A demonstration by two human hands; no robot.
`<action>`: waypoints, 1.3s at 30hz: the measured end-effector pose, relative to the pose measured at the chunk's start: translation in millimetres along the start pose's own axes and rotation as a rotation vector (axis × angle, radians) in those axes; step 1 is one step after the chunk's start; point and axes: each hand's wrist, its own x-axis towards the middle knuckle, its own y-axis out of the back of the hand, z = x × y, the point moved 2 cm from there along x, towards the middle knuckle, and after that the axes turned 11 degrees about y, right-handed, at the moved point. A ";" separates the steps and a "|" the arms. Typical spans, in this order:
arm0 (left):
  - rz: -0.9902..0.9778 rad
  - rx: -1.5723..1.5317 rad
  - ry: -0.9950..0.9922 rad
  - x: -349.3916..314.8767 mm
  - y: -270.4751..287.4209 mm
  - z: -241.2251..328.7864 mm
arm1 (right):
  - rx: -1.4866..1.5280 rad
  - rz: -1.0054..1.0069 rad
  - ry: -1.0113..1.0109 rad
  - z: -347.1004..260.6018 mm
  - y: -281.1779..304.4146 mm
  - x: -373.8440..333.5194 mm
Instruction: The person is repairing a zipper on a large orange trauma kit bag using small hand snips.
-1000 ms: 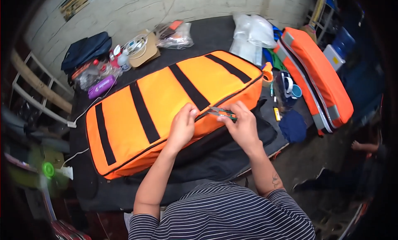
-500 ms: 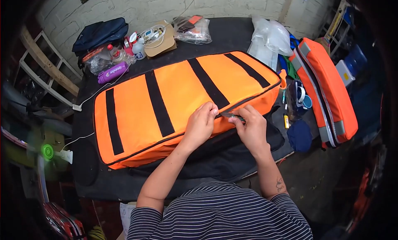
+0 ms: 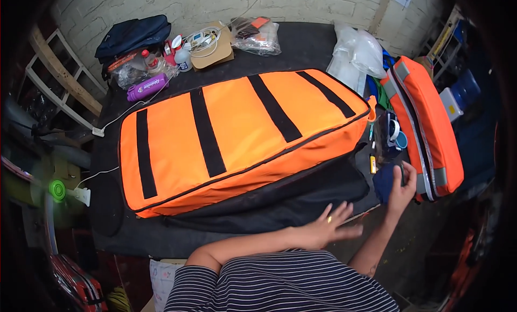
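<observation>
A large orange bag (image 3: 234, 126) with black straps across its top and dark piping lies on the dark table. My left hand (image 3: 328, 228), wearing a ring, is off the bag near the table's front edge; its fingers are spread, slightly blurred, with nothing in them. Farther right, my right hand (image 3: 403, 191) is raised beside a navy cloth item (image 3: 383, 180). Its fingers are closed around small snips (image 3: 403, 174), of which only a dark greenish part shows.
An upright orange-red bag (image 3: 428, 129) with grey corners stands at the right. Along the back lie a purple bottle (image 3: 148, 87), spray bottles (image 3: 182, 59), a cardboard box (image 3: 215, 56) and clear plastic (image 3: 355, 51). A yellow lighter-like item (image 3: 372, 164) sits near the right edge.
Both hands have left the bag's front edge. My left hand has moved down and right and opened; my right has moved right with the snips.
</observation>
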 end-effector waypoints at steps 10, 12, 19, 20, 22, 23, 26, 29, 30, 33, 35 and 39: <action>0.860 0.261 0.232 1.8 125.2 -47.5 | 0.374 -0.188 -0.220 24.6 -13.9 -8.2; 0.855 0.514 0.563 -30.5 146.1 -61.5 | 0.462 -0.240 -0.237 16.3 -36.5 6.3; 0.489 0.583 0.761 -106.5 124.6 -56.4 | 0.473 -0.306 -0.024 4.2 -110.1 103.0; 0.507 0.469 0.746 -110.7 127.2 -51.9 | 0.456 -0.359 0.009 7.8 -123.9 121.1; 0.480 0.359 0.749 -113.2 139.4 -44.4 | 0.344 -0.513 0.115 19.7 -151.3 159.7; 0.517 0.331 0.712 -113.0 150.5 -42.4 | 0.207 -0.504 0.170 27.6 -170.2 174.0; 0.483 0.095 0.780 -101.3 188.8 -54.7 | 0.065 -0.692 -0.049 59.8 -201.9 179.8; 0.629 -0.036 0.627 -57.2 225.6 -94.3 | 0.374 -0.743 -0.298 79.3 -204.7 167.8; 0.664 0.034 0.537 -36.2 236.3 -112.7 | 0.454 -0.730 -0.302 80.5 -201.6 164.9; 0.653 -0.106 0.530 39.3 251.7 -175.9 | 0.446 -0.639 -0.286 75.0 -186.5 153.3; 0.735 -0.175 0.543 89.7 252.4 -209.6 | 0.493 -0.588 -0.296 66.4 -167.7 138.7; 0.693 -0.055 0.767 155.4 229.2 -245.9 | 0.507 -0.507 -0.329 50.5 -132.2 103.6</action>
